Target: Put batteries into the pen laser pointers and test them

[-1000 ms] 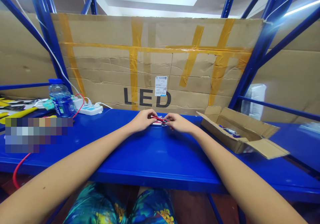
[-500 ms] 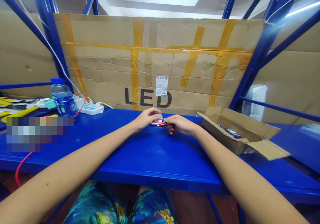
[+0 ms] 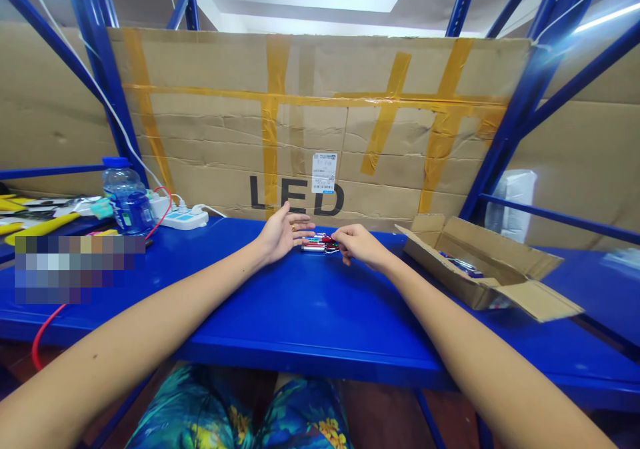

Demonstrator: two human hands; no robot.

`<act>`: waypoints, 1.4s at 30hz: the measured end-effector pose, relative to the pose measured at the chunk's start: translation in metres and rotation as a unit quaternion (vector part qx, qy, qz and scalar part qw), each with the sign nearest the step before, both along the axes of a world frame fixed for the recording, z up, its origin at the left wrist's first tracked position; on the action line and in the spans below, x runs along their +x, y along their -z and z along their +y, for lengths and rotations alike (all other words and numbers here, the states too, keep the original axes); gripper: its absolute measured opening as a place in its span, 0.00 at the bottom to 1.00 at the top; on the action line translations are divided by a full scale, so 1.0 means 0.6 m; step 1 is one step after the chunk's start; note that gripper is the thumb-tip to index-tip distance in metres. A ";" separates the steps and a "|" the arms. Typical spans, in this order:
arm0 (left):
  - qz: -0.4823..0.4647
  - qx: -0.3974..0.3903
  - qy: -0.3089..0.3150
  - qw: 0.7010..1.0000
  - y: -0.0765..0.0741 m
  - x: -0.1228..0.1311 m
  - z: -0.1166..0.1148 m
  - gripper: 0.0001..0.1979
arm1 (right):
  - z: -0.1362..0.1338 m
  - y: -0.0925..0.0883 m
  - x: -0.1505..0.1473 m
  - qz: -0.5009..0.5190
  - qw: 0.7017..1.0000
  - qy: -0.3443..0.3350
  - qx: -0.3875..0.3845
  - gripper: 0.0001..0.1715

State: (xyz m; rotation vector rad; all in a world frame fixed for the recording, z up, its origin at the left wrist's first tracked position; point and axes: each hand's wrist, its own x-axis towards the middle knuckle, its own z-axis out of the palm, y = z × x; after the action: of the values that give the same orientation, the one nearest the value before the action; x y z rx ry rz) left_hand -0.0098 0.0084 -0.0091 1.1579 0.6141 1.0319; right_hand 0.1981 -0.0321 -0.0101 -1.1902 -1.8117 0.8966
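Several pens (image 3: pixel 313 248) in red, blue, green and silver lie bunched together on the blue tabletop (image 3: pixel 310 309), between my two hands. My left hand (image 3: pixel 283 237) is open at the left end of the bunch, palm turned inward and thumb raised, holding nothing. At the other end, my right hand (image 3: pixel 361 245) is closed with thumb and forefinger pinched on a red pen (image 3: pixel 329 239). Its fingers partly cover the right ends of the pens.
On the right stands an open cardboard box (image 3: pixel 465 292) with some pens (image 3: pixel 463 265) inside. A bottle (image 3: pixel 127 199), a white power strip (image 3: pixel 183 217) and yellow-handled items (image 3: pixel 45 227) sit at the left. A large taped carton (image 3: pixel 225 135) rises behind the table.
My left hand has opened and turned its palm inward, moving slightly left off the pens. My right hand has shifted a little, and the red pen at its fingertips sits higher over the bunch.
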 end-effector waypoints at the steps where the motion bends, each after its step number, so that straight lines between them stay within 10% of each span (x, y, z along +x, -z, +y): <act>1: -0.004 -0.006 0.004 1.000 0.000 0.000 0.000 0.32 | 0.000 0.000 0.000 -0.026 1.000 0.009 0.015 0.19; 42: -0.014 -0.027 0.051 0.998 -0.004 0.002 -0.011 0.33 | -0.015 -0.015 -0.009 -0.110 0.974 0.079 0.180 0.18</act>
State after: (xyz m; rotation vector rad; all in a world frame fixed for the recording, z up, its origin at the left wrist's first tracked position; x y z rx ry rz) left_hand -0.0084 0.0016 -0.0068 1.1147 0.5522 0.9370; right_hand 0.1930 -0.0410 -0.0010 -1.2109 -1.9195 0.3332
